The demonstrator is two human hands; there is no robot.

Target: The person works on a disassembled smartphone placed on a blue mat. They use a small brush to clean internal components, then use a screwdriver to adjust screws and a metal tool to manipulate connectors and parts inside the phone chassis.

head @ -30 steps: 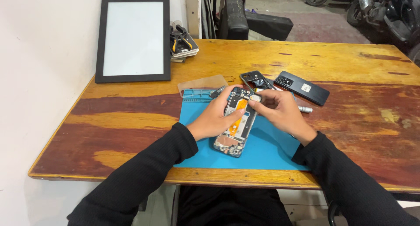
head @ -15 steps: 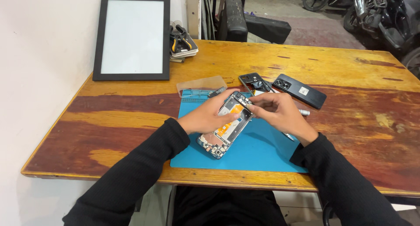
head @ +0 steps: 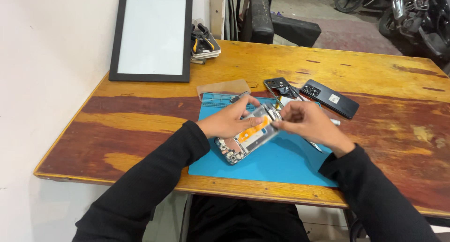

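Left hand [head: 229, 122] gripping the opened phone frame with bare circuit board and orange flex strip [head: 248, 138], tilted above the blue rubber mat [head: 281, 162] near the worn wooden tabletop's [head: 140, 124] front edge | right hand [head: 307, 124] pinching its upper end | glossy black phone [head: 330, 98] lying behind.

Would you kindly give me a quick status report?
Left hand grips opened phone above blue mat. Right hand pinches its top edge. Nothing blocking.
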